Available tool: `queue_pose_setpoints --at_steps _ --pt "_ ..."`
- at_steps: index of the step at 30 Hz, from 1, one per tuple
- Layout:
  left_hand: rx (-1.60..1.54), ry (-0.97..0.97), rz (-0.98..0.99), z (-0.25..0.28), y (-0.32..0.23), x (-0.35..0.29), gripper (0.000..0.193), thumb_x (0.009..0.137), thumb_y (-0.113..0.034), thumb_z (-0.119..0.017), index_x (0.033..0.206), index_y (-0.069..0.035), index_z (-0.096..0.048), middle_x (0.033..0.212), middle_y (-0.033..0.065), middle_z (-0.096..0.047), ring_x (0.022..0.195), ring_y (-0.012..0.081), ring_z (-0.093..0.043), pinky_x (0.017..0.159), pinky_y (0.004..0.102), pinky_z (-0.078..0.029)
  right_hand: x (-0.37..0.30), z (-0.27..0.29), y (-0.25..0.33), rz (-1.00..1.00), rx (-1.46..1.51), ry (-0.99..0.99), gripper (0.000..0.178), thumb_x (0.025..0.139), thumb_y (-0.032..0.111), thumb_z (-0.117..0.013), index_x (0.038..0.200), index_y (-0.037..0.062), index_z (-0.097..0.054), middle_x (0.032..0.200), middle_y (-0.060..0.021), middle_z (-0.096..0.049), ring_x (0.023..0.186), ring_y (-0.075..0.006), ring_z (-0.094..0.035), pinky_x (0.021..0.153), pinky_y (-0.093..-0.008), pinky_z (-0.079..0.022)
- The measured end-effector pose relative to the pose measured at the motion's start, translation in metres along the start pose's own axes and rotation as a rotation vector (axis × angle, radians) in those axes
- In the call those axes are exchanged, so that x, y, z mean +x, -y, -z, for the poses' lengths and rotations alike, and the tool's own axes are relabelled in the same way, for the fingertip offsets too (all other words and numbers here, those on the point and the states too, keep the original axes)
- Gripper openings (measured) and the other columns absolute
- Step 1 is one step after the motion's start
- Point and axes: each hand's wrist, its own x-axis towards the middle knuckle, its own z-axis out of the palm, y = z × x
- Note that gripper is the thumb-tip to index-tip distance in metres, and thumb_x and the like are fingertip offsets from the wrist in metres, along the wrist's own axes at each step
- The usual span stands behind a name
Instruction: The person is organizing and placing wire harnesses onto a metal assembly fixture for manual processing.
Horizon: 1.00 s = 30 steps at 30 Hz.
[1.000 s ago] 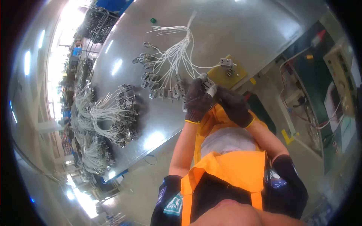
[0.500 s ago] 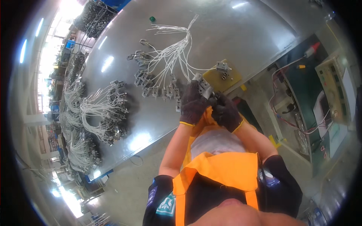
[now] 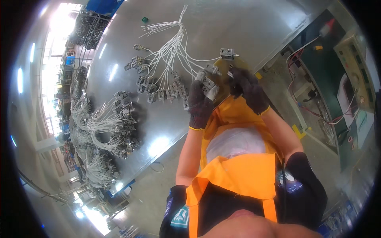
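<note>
My left hand [image 3: 199, 104], in a dark glove with a yellow cuff, is closed round small grey metal housings [image 3: 208, 82] at the table edge. White wires run from the bundle toward it. My right hand [image 3: 248, 90], gloved alike and a little blurred, is over a brown pad [image 3: 224, 88] with its fingers drawn together. A small shiny bit shows at its fingertips, too smeared to name. Beyond the pad's far edge lies a single metal housing [image 3: 227, 53] on a white wire. Several more wired housings [image 3: 170, 92] lie fanned out to the left of my left hand.
White wires [image 3: 176, 41] gather into one bundle on the grey metal table [image 3: 238, 20]. A green round piece [image 3: 145, 20] lies far left. Heaps of wired housings [image 3: 105, 131] cover the left side. At right, a green-topped bench [image 3: 313, 81] carries an instrument box [image 3: 354, 71] and cables.
My right hand has left the housings at my left hand and moved forward and right over the pad. My left hand keeps its hold. The whole view has shifted slightly.
</note>
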Motion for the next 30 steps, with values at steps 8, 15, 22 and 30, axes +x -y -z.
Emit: queue_pose_setpoints --at_steps 8,15,22,30 --pt "0.455 0.197 -0.043 0.012 0.001 0.011 0.055 0.084 -0.007 -0.072 0.133 0.0 -0.047 0.125 0.0119 -0.057 0.111 0.0197 -0.057 0.097 0.0345 -0.047 -0.046 0.001 0.005 -0.121 0.019 0.113 0.025 0.098 0.01 -0.057 0.121 0.0021 -0.06 0.095 -0.0067 -0.069 0.072 -0.0113 -0.064 0.066 -0.0253 -0.053" --pt "0.149 0.034 0.191 -0.004 0.003 0.013 0.045 0.087 -0.01 -0.071 0.127 0.0 -0.053 0.115 0.0098 -0.064 0.104 0.0169 -0.06 0.089 0.0325 -0.05 -0.024 -0.019 -0.013 0.579 -0.504 0.108 0.029 0.096 0.01 -0.06 0.125 0.0052 -0.063 0.093 -0.0064 -0.069 0.068 -0.0101 -0.064 0.062 -0.025 -0.052" --pt "0.241 0.017 0.128 -0.001 0.007 0.012 0.039 0.087 -0.012 -0.072 0.122 -0.001 -0.058 0.107 0.0073 -0.066 0.095 0.0138 -0.061 0.083 0.0309 -0.05 -0.047 -0.022 -0.007 -0.107 -0.05 0.131 0.026 0.099 0.015 -0.057 0.121 0.0042 -0.064 0.091 -0.0078 -0.07 0.074 -0.0109 -0.064 0.067 -0.0261 -0.052" --pt "0.27 -0.042 0.113 -0.009 -0.015 0.014 0.039 0.084 -0.018 -0.075 0.116 0.0 -0.062 0.103 0.0109 -0.067 0.092 0.0181 -0.063 0.082 0.0332 -0.051 -0.035 -0.027 -0.006 0.555 -0.582 0.163 0.021 0.091 0.006 -0.061 0.111 0.0034 -0.066 0.093 -0.0144 -0.067 0.083 -0.0294 -0.064 0.074 -0.0369 -0.05"
